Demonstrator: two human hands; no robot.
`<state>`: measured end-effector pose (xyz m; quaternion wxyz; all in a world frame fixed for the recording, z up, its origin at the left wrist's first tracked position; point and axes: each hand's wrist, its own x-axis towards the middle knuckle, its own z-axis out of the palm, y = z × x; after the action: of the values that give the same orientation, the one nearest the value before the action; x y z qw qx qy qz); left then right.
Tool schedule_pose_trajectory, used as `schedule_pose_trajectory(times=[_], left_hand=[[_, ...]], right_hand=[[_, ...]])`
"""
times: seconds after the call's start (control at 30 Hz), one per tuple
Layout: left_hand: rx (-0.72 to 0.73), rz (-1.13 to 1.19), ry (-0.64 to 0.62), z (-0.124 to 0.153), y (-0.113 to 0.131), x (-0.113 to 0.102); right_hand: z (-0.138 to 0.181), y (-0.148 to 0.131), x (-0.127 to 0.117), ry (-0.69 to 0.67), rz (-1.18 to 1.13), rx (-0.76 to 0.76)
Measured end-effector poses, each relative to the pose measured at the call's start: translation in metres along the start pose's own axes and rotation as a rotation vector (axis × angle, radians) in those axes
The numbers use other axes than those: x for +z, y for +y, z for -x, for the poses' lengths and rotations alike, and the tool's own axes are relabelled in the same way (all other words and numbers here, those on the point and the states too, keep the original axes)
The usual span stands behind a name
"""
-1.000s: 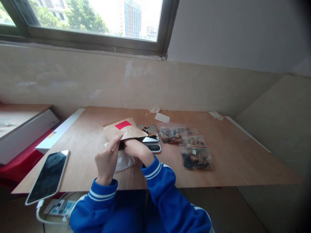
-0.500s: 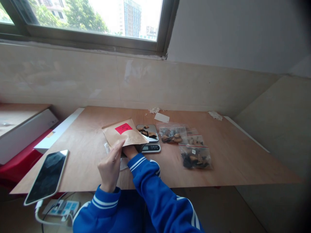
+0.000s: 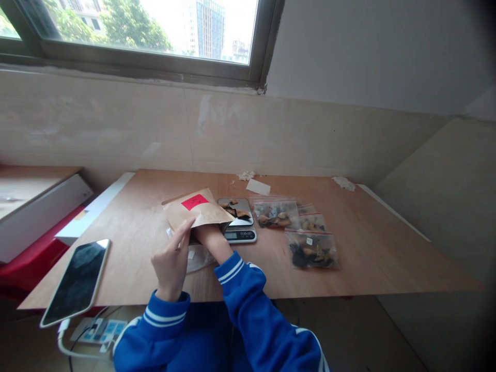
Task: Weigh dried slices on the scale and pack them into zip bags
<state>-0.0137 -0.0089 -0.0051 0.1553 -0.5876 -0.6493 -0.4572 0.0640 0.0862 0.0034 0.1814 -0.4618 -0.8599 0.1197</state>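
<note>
My left hand (image 3: 170, 263) pinches the near edge of a brown paper pouch (image 3: 199, 211) with a red label and holds its mouth up off the wooden table (image 3: 368, 248). My right hand (image 3: 207, 236) reaches into that mouth. Its fingers are hidden inside; only the wrist and blue sleeve show. Right behind the pouch sits a small digital scale (image 3: 241, 233) with a few dark and tan dried pieces (image 3: 237, 211) on its plate. A flat clear bag (image 3: 198, 258) lies under my hands.
Three clear zip bags of dried pieces (image 3: 275, 214) (image 3: 312, 223) (image 3: 313, 250) lie right of the scale. A phone (image 3: 75, 281) rests on the table's left front corner, cabled to a power strip (image 3: 96, 329) below. A white slip (image 3: 258, 187) lies further back.
My right hand pushed deep into the pouch, then drew back a little so the wrist shows again. My left hand kept its hold on the pouch edge.
</note>
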Motion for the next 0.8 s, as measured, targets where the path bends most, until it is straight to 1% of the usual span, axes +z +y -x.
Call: schedule_pose_trajectory(times=[0.13,0.23,0.3,0.4,0.5,0.57,0.6,0.67,0.7,0.73,0.77,0.8], left_hand=[[0.013,-0.02,-0.012,-0.004,-0.001,0.001],[-0.001,-0.023,-0.027,-0.006,0.0,0.0],[-0.031,-0.04,-0.047,-0.008,0.001,0.0],[-0.061,-0.069,-0.082,-0.01,0.0,-0.001],[-0.069,-0.08,-0.095,-0.014,-0.002,-0.001],[-0.067,-0.093,-0.083,-0.018,-0.003,0.0],[-0.066,-0.099,-0.077,-0.02,-0.003,0.0],[-0.074,-0.106,-0.075,-0.024,-0.003,0.0],[-0.082,-0.105,-0.082,-0.026,-0.003,0.0],[-0.092,-0.098,-0.089,-0.028,-0.003,0.0],[-0.102,-0.089,-0.096,-0.03,-0.003,0.0],[-0.112,-0.079,-0.102,-0.031,-0.003,-0.001]], right_hand=[[0.031,-0.001,-0.025,0.024,-0.035,-0.023],[0.052,-0.004,-0.039,-0.027,-0.037,0.049],[0.063,-0.005,-0.044,-0.006,-0.049,0.08],[0.08,-0.002,-0.046,0.164,-0.206,0.019],[0.1,0.004,-0.048,0.362,-0.501,-0.076],[0.111,0.013,-0.047,0.52,-0.657,-0.075],[0.115,0.018,-0.046,0.61,-0.703,-0.042],[0.12,0.034,-0.042,0.79,-0.719,0.065],[0.12,0.043,-0.039,0.853,-0.695,0.121],[0.119,0.053,-0.035,0.877,-0.652,0.165],[0.117,0.063,-0.031,0.862,-0.595,0.19],[0.114,0.073,-0.027,0.813,-0.527,0.192]])
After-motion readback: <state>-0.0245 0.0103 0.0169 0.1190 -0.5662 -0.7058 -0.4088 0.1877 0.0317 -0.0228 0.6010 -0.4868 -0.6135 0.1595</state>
